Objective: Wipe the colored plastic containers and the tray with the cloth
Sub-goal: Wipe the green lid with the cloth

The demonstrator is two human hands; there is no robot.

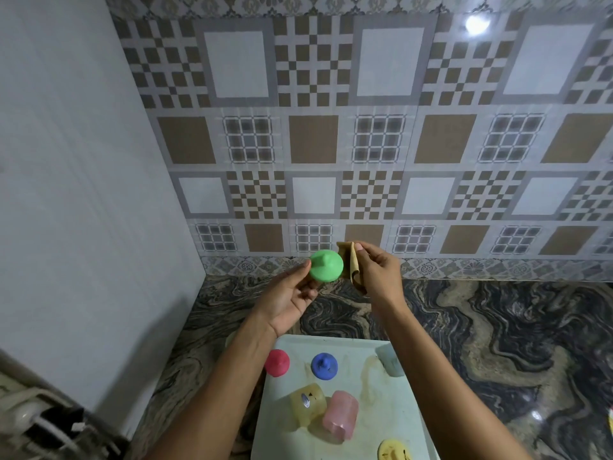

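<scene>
A glossy tiled wall [365, 144] of brown, grey and white checks fills the back, with a plain grey panel [83, 194] at the left. Below them lies a polished tabletop [497, 343] of swirling dark and tan stone. On it, near the bottom edge, sits a pale rectangular tray [391, 426] with rounded corners and brownish stains on its surface. Three translucent plastic containers are on the tray: a yellow container [306, 405] and a pink container [341, 415] lie on their sides touching each other, and a pale blue container [389, 360] is at the right rim. Round opaque lids lie there too — a red lid [277, 362] and a blue lid [324, 366] side by side towards the far end, and a yellow lid [393, 451] at the near edge. Both bare forearms reach forward above the tray. The left hand [288, 300] is turned palm-up, and its thumb and curled fingers [310, 292] pinch the left edge of a smooth, domed green lid [326, 265] with a blocky knob. The lid is held in the air in front of the wall's base. The right hand [378, 270] is just beside it, wrist bent — its fingers [360, 249] grip a folded tan cloth [348, 260], which hangs against the lid's right side.
</scene>
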